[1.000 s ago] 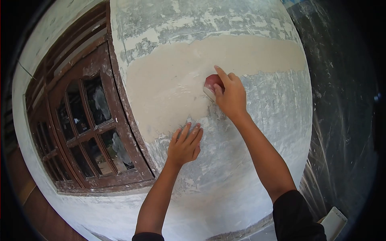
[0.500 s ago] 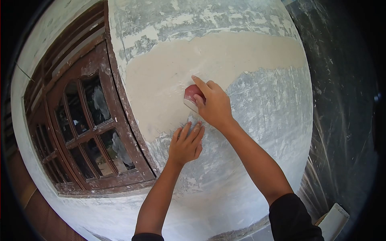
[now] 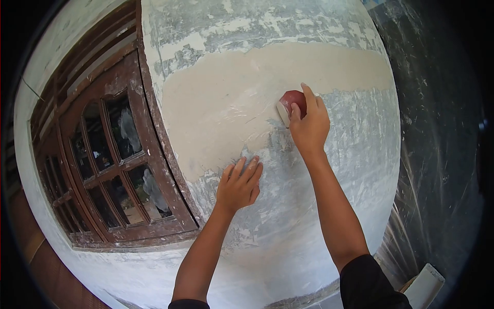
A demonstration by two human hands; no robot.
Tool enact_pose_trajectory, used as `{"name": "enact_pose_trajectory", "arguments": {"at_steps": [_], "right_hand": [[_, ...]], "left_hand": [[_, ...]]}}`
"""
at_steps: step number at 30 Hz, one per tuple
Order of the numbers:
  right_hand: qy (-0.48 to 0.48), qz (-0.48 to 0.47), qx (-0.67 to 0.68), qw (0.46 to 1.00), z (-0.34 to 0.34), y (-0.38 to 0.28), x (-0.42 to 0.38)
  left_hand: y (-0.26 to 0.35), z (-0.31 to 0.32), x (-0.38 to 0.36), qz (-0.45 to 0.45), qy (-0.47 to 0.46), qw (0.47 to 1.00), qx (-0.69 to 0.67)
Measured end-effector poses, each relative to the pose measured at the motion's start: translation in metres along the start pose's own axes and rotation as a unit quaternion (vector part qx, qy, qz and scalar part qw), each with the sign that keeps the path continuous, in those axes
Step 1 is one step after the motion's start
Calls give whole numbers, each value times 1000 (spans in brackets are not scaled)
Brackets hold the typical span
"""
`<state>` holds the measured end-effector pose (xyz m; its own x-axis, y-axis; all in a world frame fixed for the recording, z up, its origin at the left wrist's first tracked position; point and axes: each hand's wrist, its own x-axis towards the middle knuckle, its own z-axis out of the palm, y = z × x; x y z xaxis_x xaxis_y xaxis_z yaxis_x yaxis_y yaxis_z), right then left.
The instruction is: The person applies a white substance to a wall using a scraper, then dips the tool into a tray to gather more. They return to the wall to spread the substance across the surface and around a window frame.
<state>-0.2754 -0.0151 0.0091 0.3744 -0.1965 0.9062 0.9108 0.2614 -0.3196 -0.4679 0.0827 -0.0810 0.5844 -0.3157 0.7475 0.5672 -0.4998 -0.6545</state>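
My right hand [image 3: 311, 126] grips a dark red scraper [image 3: 294, 99] with a pale edge, its fingers and thumb around the tool. The scraper rests against the wall at the lower border of a smooth beige coat [image 3: 206, 108]. Below that coat, my left hand [image 3: 240, 184] lies on the grey, patchy wall [image 3: 355, 144] with its fingers spread and nothing in it. Whitish smears show on its fingertips. Wet, shiny streaks run through the middle of the beige coat.
A brown wooden window [image 3: 116, 165] with glass panes and a worn frame is on the left. At the right is a dark, splashed surface [image 3: 437, 134]. A whitish, long object [image 3: 426, 288] stands at the lower right.
My right hand has moved right and slightly up with the scraper, which is now turned more upright. The beige coat reaches a little lower near the middle. My left hand has stayed in place.
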Motion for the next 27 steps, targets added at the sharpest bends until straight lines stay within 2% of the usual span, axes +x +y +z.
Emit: {"name": "enact_pose_trajectory", "arguments": {"at_steps": [2,3,4,6,8,9,10,12,14,16,19,22,24,26,27], "right_hand": [[-13,-38,94,995,1,-10,-8],[-56,-72,139,986,9,-16,-17],[-135,-76,144,977,10,-25,-25],[-183,-61,96,977,15,-15,-27],[-46,-10,48,998,3,11,-13],[-11,12,19,1000,-6,17,-7],[-11,9,20,1000,-6,15,-6],[-5,-32,103,994,-4,4,-13],[-134,-51,166,976,11,-22,-29],[-175,-78,124,974,23,-26,-27],[-40,-6,34,999,13,4,-1],[-6,-1,44,999,1,-7,4],[-89,-76,115,986,15,-32,-10],[-195,-96,102,971,27,-43,-21],[-194,-94,101,971,74,14,-49]], "left_hand": [[0,-4,1,5,-2,1000,7],[0,-4,1,2,-1,1000,8],[-1,-5,1,3,-7,1000,7],[0,-5,1,5,-13,1000,6],[0,-5,0,8,-10,1000,6],[-1,-5,0,7,-8,1000,9],[-1,-4,0,8,-9,1000,11],[0,-3,0,9,-11,1000,12],[0,-4,0,7,-17,1000,10],[1,-3,0,6,-17,1000,10],[1,-3,-2,8,-19,1000,16],[-1,-2,0,6,-14,1000,22],[2,-2,-2,5,-20,1000,18],[0,-2,-2,0,-25,1000,-7],[0,-2,-2,2,-25,1000,-8]]}}
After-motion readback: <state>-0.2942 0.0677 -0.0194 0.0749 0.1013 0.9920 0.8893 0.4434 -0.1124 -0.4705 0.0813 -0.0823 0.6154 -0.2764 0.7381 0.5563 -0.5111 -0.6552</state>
